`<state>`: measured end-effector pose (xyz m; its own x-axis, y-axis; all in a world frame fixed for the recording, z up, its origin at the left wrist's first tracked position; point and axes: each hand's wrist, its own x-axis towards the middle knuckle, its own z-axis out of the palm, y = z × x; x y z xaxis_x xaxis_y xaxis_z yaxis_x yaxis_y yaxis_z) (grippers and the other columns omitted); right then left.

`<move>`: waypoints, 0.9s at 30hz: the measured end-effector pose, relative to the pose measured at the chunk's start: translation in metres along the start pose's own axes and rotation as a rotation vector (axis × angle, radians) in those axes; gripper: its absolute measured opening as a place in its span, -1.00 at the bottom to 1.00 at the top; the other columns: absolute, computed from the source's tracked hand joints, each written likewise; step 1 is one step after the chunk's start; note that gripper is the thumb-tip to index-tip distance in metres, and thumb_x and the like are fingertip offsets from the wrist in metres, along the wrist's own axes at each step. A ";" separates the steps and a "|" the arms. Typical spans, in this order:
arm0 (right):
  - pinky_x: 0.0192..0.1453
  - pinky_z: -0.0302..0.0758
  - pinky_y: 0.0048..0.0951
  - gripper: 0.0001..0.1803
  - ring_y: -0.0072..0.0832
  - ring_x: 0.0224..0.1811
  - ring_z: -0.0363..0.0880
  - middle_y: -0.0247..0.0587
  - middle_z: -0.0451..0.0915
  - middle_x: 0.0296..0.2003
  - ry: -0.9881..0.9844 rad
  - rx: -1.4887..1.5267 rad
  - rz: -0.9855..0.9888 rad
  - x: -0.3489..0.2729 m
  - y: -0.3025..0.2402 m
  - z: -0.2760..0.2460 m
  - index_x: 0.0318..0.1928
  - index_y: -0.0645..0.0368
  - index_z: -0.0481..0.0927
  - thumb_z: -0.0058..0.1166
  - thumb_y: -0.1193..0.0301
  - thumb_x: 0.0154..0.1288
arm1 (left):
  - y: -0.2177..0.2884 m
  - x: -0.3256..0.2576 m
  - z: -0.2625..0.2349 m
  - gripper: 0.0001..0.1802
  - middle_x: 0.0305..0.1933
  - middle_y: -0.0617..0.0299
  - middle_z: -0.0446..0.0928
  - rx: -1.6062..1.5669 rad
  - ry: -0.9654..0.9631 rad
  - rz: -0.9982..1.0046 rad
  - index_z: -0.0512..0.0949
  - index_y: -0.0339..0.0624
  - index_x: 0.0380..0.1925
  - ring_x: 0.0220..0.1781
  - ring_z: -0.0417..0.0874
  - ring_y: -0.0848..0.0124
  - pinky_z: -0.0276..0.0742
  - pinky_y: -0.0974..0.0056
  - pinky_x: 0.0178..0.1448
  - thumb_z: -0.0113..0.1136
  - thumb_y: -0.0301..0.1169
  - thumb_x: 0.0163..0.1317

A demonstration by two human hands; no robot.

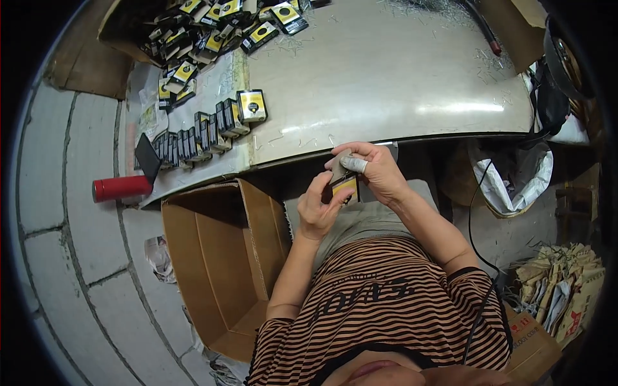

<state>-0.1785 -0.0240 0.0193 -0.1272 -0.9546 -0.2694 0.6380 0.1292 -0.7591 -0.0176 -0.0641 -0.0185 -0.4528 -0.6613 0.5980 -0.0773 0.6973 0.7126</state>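
Observation:
My left hand (320, 207) and my right hand (381, 172) meet just off the table's near edge, above my lap. Between them is a small black and yellow box (346, 186), tilted and partly covered by my fingers. Fingers of my left hand close round its lower left side. A white wrap covers the thumb of my right hand, which presses a greyish-brown flat piece at the box's upper end; whether this is a flap or a separate piece I cannot tell.
A row of similar boxes (205, 136) stands at the table's left edge by a red cylinder (121, 188), with a heap of them (222, 29) behind. Bent wire pieces (425, 8) lie on the table (386, 77). An open cardboard box (222, 270) stands at my left; a white-lined bag (512, 183) hangs right.

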 end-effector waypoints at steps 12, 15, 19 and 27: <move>-0.07 0.52 -0.57 -0.83 -0.58 -0.22 0.59 -0.22 0.67 -0.25 0.034 -0.200 -0.132 0.003 -0.007 -0.009 -0.16 0.29 0.66 0.13 0.54 0.23 | -0.001 0.031 0.007 -0.60 -0.51 0.21 0.46 -0.041 -0.014 0.008 0.46 -0.27 -0.18 -0.55 0.49 0.49 0.42 0.44 -0.50 0.43 -0.54 -0.01; -0.09 0.53 -0.58 -0.81 -0.61 -0.21 0.60 -0.22 0.69 -0.24 -0.056 -0.266 -0.188 0.002 -0.014 -0.008 -0.15 0.26 0.68 0.16 0.50 0.23 | 0.012 0.035 0.005 -0.36 -0.51 0.37 0.43 -0.494 0.021 -0.428 0.30 -0.29 0.10 -0.51 0.41 0.68 0.35 0.56 -0.45 0.39 -0.62 0.02; -0.11 0.53 -0.60 -0.80 -0.62 -0.22 0.60 -0.24 0.69 -0.26 -0.035 -0.496 -0.243 0.002 -0.019 -0.005 -0.15 0.24 0.68 0.17 0.53 0.20 | 0.000 0.041 0.003 -0.17 -0.59 0.43 0.34 -0.368 -0.048 -0.439 0.21 -0.30 0.23 -0.56 0.27 0.73 0.20 0.62 -0.48 0.45 -0.56 -0.03; -0.08 0.53 -0.54 -0.83 -0.58 -0.24 0.62 -0.22 0.69 -0.29 -0.109 -0.614 -0.136 0.024 -0.047 -0.009 -0.23 0.27 0.70 0.23 0.48 0.16 | -0.003 0.064 -0.002 -0.20 -0.63 0.46 0.26 -0.346 -0.082 -0.451 0.28 -0.32 0.24 -0.58 0.21 0.74 0.15 0.63 -0.50 0.45 -0.54 -0.03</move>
<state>-0.2188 -0.0506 0.0431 -0.0779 -0.9910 -0.1089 0.0658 0.1039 -0.9924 -0.0440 -0.1090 0.0183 -0.5108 -0.8393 0.1862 0.0101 0.2107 0.9775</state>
